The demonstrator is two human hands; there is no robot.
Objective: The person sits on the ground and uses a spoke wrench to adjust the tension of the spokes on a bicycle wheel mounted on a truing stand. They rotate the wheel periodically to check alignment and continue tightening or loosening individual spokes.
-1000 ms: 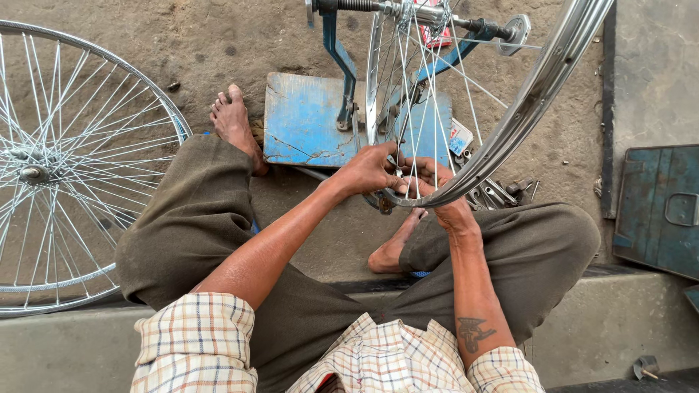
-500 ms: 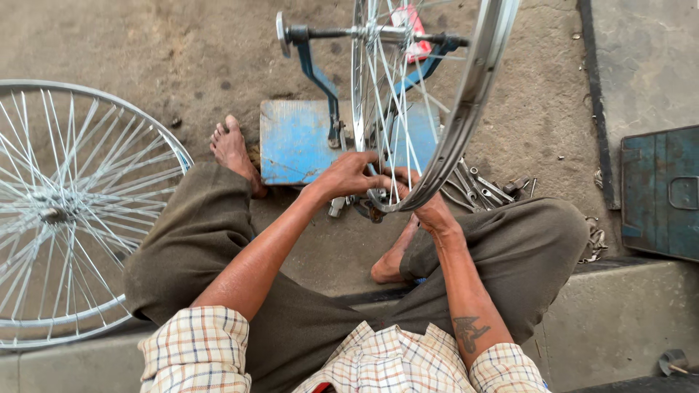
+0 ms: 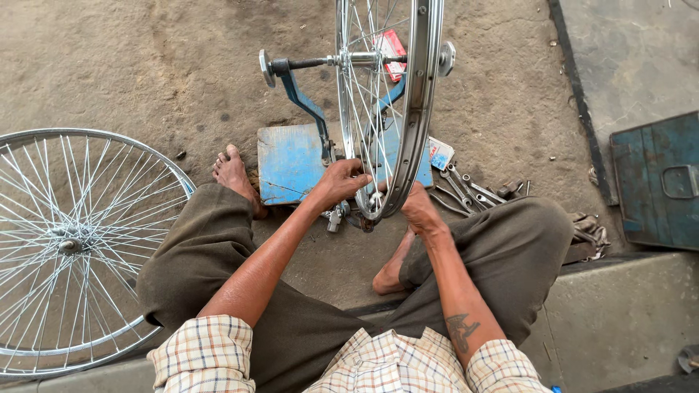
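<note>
— Checked cloth comes first, nearest the camera: what is it?

— Shirt sleeves (image 3: 204, 353) of a person seated cross-legged on a concrete step (image 3: 619, 306), in dark olive trousers (image 3: 218, 269), with bare feet on the dirt floor (image 3: 131, 65).

— Where are the hands?

— Both reach forward to the bottom of a bicycle wheel (image 3: 419, 109). The left hand (image 3: 341, 182) has its fingers (image 3: 358, 177) curled closed around the spokes just inside the rim. The right hand (image 3: 421, 209) sits behind the rim on the other side; I cannot tell whether its fingers are closed.

— And the wheel itself?

— It stands upright, edge-on to the viewer, its axle carried in a blue metal truing stand (image 3: 298, 156) whose flat base lies on the floor between the knees.

— What else is around?

— Several spanners (image 3: 466, 191) lie just right of the stand's base. A second spoked wheel (image 3: 69, 244) lies flat at far left. A blue metal box (image 3: 659, 182) sits at far right.
</note>
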